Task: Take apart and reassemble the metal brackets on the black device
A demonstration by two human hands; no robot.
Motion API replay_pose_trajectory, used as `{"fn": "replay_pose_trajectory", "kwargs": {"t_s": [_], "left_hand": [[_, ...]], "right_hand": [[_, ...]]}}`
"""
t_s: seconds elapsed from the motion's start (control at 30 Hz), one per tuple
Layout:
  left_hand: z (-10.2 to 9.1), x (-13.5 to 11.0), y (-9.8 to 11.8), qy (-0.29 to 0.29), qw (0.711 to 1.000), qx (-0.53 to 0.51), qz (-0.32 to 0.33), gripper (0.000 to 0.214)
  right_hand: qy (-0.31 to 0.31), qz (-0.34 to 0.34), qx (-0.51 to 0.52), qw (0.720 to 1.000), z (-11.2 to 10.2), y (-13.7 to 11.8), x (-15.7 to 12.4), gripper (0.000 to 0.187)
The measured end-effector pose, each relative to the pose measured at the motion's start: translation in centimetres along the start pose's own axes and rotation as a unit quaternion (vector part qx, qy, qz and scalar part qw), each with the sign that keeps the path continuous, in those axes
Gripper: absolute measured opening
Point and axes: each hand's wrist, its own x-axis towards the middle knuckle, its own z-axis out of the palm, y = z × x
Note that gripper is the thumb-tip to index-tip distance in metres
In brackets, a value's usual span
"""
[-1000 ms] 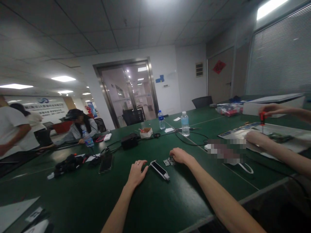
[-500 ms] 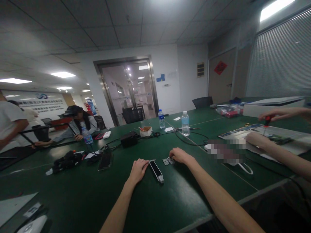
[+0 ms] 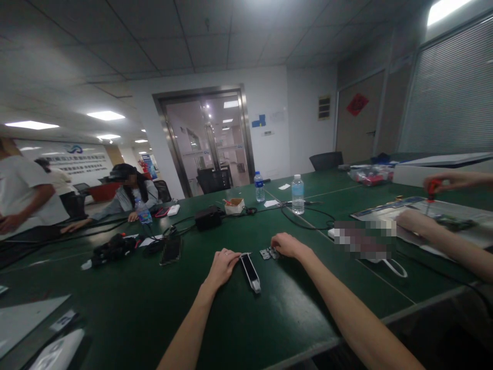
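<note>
- Fingers [image 3: 233,257] of the left hand [image 3: 221,268] touch the far end of a long, white-rimmed gadget [image 3: 250,272]; cannot tell whether they pinch.
- Right hand [image 3: 288,245] at small metal pieces [image 3: 265,254], grip hidden.
- Smooth green table [image 3: 287,313] stretches from gadget to near edge.

Feed as I receive it: dim overall. Light: overhead, ceiling panels [image 3: 106,115] burnt white. Counter [image 3: 131,313]: pale sheen, lower centre. Lower right corner: deep shadow. Edges: wide-angle stretch. Metal parts [image 3: 265,254]: soft, fine detail lost.
</note>
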Motion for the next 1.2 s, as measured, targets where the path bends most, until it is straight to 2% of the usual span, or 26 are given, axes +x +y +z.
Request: {"fn": "replay_pose_trajectory", "kwargs": {"t_s": [0.23,0.47,0.6,0.73,0.83,1.0,1.2], "left_hand": [[0.0,-0.3,0.2,-0.004,1.000,-0.004,0.014,0.032],[-0.2,-0.6,1.6,0.004,1.000,0.015,0.025,0.030],[-0.3,-0.8,2.3,0.008,0.999,0.022,0.024,0.029],[-0.4,-0.9,2.6,0.004,0.999,0.029,0.013,0.029],[-0.4,-0.9,2.7,0.001,0.999,0.033,0.011,0.029],[-0.2,-0.9,2.5,0.004,0.999,0.039,0.016,0.029],[-0.2,-0.7,2.5,0.007,0.999,0.039,0.018,0.029]], "right_hand": [[-0.005,-0.002,0.016,1.000,0.4,0.5,0.1,0.026],[-0.015,0.020,0.027,0.999,0.3,0.1,-0.3,0.017],[0.026,0.014,0.020,0.999,0.4,-0.2,-0.5,0.013],[0.102,-0.043,0.043,0.993,1.1,-1.6,-0.5,0.013],[0.127,-0.105,0.061,0.984,1.9,-3.3,-0.6,0.014],[0.133,-0.173,0.064,0.974,3.1,-5.5,-0.7,0.019],[0.134,-0.193,0.061,0.970,3.2,-5.6,-0.9,0.019]]}}
